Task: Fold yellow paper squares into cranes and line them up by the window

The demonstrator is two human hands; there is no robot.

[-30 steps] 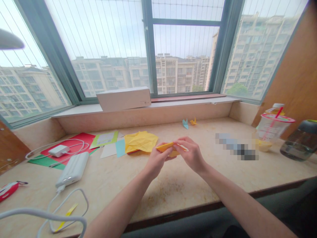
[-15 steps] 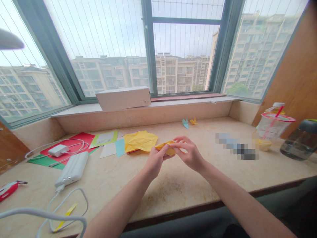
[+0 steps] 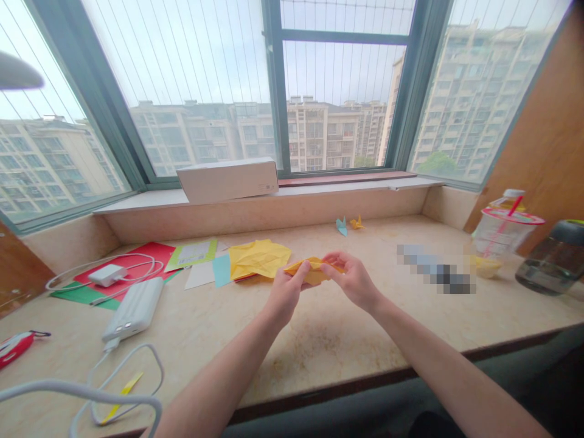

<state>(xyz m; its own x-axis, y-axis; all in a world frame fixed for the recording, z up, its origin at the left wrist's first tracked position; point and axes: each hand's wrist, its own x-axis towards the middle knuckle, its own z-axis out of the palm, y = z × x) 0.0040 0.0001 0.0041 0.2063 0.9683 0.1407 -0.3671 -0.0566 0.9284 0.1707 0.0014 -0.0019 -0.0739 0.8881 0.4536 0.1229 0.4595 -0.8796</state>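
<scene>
A folded piece of yellow origami paper is held above the counter between both hands. My left hand pinches its left end, thumb on top. The fingers of my right hand are closed on its right end. Just beyond my left hand lies a creased yellow sheet, partly over a light blue paper and some reddish paper. Farther back stand two small folded paper cranes, a light blue crane and a yellow crane.
Left on the counter are a white power bank with cables, a white charger, red paper and green paper. A lidded plastic cup and a dark bottle stand at right. A white box sits on the sill.
My right hand has shifted slightly right along the folded yellow paper, which now looks wider and flatter between the hands. My left hand has stayed nearly in place.
</scene>
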